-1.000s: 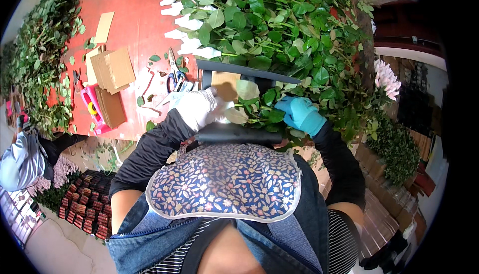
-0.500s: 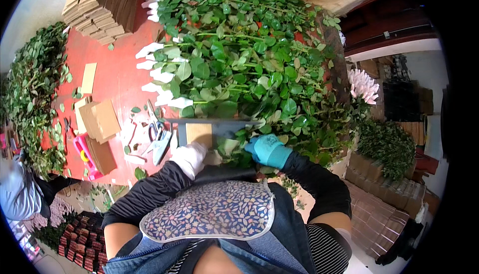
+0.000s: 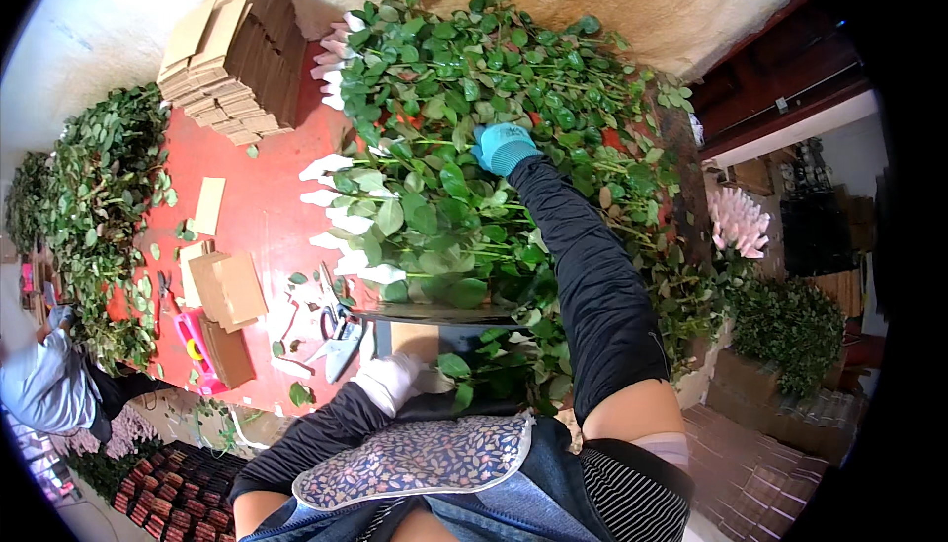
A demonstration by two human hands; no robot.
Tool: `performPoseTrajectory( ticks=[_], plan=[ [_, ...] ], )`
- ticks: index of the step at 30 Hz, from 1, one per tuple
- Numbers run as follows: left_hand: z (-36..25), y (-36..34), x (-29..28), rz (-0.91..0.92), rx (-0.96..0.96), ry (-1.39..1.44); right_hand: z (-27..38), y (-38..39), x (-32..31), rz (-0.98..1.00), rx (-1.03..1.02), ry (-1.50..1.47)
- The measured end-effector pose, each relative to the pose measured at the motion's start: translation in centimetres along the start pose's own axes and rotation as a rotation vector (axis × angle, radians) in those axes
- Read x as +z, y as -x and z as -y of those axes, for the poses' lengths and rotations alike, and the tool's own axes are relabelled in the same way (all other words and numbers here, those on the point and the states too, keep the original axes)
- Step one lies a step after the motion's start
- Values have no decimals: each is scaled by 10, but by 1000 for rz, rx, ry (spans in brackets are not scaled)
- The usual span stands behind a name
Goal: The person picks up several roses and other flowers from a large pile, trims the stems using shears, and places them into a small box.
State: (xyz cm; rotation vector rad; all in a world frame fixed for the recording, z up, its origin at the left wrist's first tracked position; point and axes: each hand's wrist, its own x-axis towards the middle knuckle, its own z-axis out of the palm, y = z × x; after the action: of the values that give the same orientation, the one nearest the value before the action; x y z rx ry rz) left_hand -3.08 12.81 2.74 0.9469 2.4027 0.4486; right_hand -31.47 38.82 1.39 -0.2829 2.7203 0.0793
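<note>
My left hand (image 3: 390,379), in a white glove, is low in the middle of the head view, curled at the lower left of a dark holder (image 3: 449,404), beside leafy stems (image 3: 474,369); what it grips is unclear. A piece of cardboard (image 3: 415,337) lies in the holder. My right hand (image 3: 502,150), in a blue glove, reaches into piled rose stems (image 3: 444,214) beyond the holder, its fingertips hidden among leaves. White wrapped heads (image 3: 328,170) face left along the pile. Scissors (image 3: 329,320) and other tools lie left of the holder.
Stacked cardboard (image 3: 227,53) stands at the back of the red table (image 3: 222,152). Loose cards (image 3: 227,285), a pink tool (image 3: 196,354) and more foliage (image 3: 89,206) are to the left. A co-worker (image 3: 44,384) is at far left; pink flowers (image 3: 736,221) are at right.
My right hand has moved from the holder up and away into the stem pile, arm stretched. My left hand stays by the holder. The view has shifted, showing more wall and stacked cardboard.
</note>
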Motion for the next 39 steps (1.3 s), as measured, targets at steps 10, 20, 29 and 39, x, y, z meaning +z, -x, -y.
performPoseTrajectory(
  ticks=[10, 20, 29, 39],
  plan=[
    [6, -27, 3, -29, -8, 21, 3, 89, -39, -222, -255, 31],
    [10, -26, 0, -71, -38, 5, 51, 71, -56, -68, -190, 38],
    [12, -21, -4, -97, -40, 39, 76, 118, -67, 313, -469, -244],
    [6, -27, 1, -87, -30, 46, 70, 135, -50, 512, -459, 159]
  ],
)
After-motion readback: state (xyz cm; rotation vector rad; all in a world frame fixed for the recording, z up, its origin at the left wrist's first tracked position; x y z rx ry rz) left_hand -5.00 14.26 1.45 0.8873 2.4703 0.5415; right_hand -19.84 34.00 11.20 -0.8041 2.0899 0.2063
